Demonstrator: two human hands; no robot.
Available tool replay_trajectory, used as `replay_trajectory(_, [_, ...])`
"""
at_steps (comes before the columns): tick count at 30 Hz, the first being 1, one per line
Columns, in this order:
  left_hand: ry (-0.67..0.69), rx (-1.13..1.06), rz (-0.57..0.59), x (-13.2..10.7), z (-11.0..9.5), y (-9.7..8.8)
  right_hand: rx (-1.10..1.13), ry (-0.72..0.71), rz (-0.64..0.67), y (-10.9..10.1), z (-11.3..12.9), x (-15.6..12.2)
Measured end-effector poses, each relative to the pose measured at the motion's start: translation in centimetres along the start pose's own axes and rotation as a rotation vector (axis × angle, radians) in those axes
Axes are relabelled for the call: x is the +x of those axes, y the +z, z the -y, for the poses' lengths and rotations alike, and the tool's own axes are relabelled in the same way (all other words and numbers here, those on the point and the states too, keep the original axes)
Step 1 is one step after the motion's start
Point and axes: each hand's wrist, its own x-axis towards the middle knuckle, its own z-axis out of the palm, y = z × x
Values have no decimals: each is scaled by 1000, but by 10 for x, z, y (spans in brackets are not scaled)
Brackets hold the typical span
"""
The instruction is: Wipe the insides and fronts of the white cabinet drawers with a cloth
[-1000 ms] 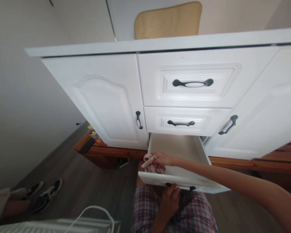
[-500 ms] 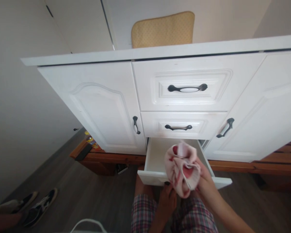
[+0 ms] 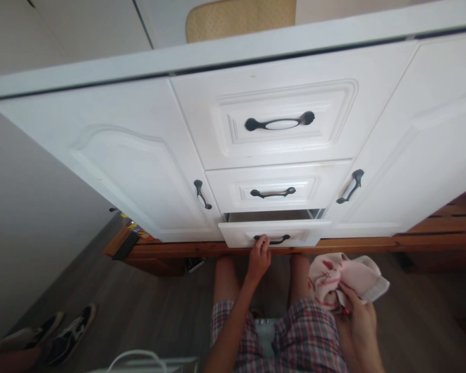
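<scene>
My left hand (image 3: 259, 259) reaches forward and its fingers touch the dark handle (image 3: 272, 239) of the bottom drawer (image 3: 274, 233) of a white cabinet. That drawer is nearly pushed in, with only a thin gap showing above its front. My right hand (image 3: 358, 315) is low at the right, over my thigh, closed on a crumpled white cloth with red marks (image 3: 344, 278). My checked shorts (image 3: 295, 336) and bare knees fill the bottom middle.
The white cabinet (image 3: 112, 155) has two closed drawers above and a door on each side. It stands on a wooden base (image 3: 171, 251). A yellow cushion (image 3: 241, 15) lies on top. Dark shoes (image 3: 66, 329) sit on the grey floor at left. A white rack (image 3: 147, 360) is at the bottom.
My right hand lifted the cloth out of the open drawer and brought it down to the right. My left hand pushed the drawer almost fully in.
</scene>
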Motion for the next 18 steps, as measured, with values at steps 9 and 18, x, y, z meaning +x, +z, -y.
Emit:
replay_trajectory(9, [-45, -22, 112, 33, 19, 15, 72, 371, 135, -6, -18, 17])
replay_trajectory(18, [18, -58, 278, 48, 11, -36, 106, 195, 193, 4, -5, 58])
